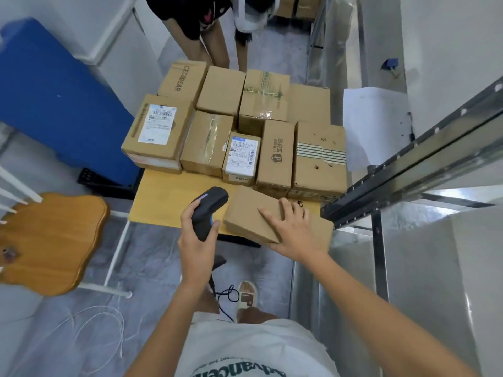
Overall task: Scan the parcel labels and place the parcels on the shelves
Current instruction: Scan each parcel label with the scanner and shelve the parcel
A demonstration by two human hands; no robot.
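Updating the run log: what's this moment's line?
left hand grips scanner | right hand holds parcel | label unseen

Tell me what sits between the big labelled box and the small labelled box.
In the head view, a plain taped carton sits between the big labelled box and the small labelled box.
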